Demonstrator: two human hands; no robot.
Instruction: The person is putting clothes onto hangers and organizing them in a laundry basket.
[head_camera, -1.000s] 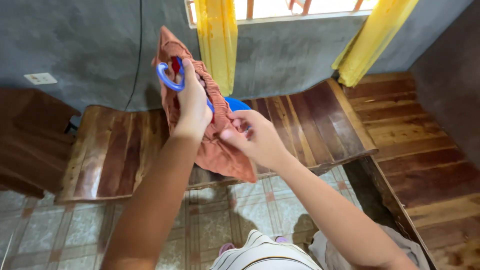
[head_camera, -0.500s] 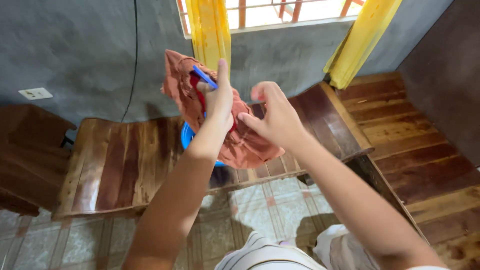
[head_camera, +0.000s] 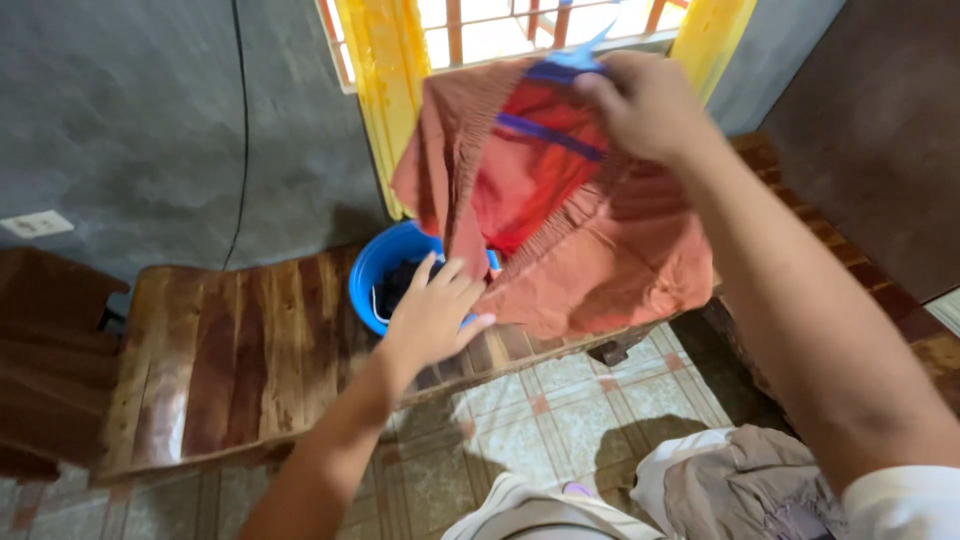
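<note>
My right hand (head_camera: 648, 100) grips the top of a blue plastic hanger (head_camera: 570, 62) that carries a rust-orange garment (head_camera: 600, 240), held up in front of the window. The cloth hangs open and its red inner side shows. My left hand (head_camera: 432, 312) is lower, fingers spread, holding nothing, just over the rim of a blue plastic basin (head_camera: 372, 278) with dark clothes inside. The basin rests on a brown wooden bench (head_camera: 240, 350).
Yellow curtains (head_camera: 385, 90) frame a barred window in a grey wall. A white wall socket (head_camera: 36, 224) is at the left. A second wooden bench (head_camera: 935, 350) runs along the right. Tiled floor (head_camera: 560, 420) lies below, and crumpled grey-brown cloth (head_camera: 740, 480) lies by my legs.
My left hand let go of the hanger and dropped toward the basin. My right hand took the hanger and lifted the garment up and to the right, where it spread open.
</note>
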